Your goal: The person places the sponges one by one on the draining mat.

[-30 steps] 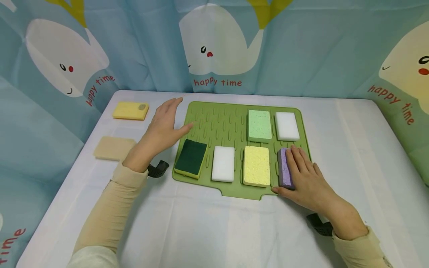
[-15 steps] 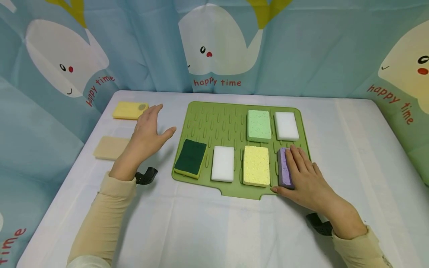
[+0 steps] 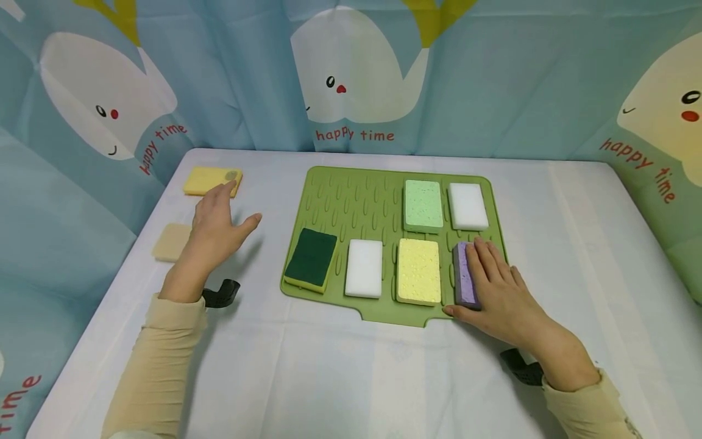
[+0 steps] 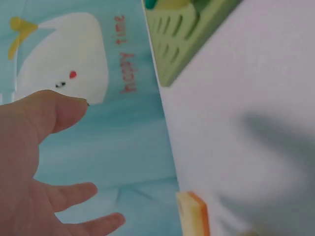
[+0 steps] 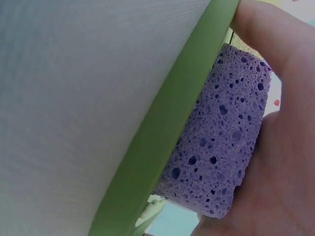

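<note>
My left hand (image 3: 212, 230) hovers over the left side of the table with fingers spread and nothing held. Its fingertips overlap the edge of a yellow sponge (image 3: 205, 180) in the head view, and its wrist partly hides a beige sponge (image 3: 172, 241). On the right, my right hand (image 3: 503, 299) rests over a purple sponge (image 3: 464, 275), fingers lying fairly straight across it and thumb at the mat's front edge. Porous sides of this sponge show in the right wrist view, against the palm. It sits at the front right corner of a green ridged mat (image 3: 342, 198).
Along the mat's front row are a dark green scouring sponge (image 3: 311, 257), a white sponge (image 3: 364, 268) and a pale yellow sponge (image 3: 418, 271). Behind them lie a light green sponge (image 3: 423, 205) and another white sponge (image 3: 468, 206). A whale-print curtain (image 3: 230, 79) surrounds the table.
My left hand has moved left and toward the table's front, away from the mat, with fingers still spread. My right hand has stayed on the purple sponge.
</note>
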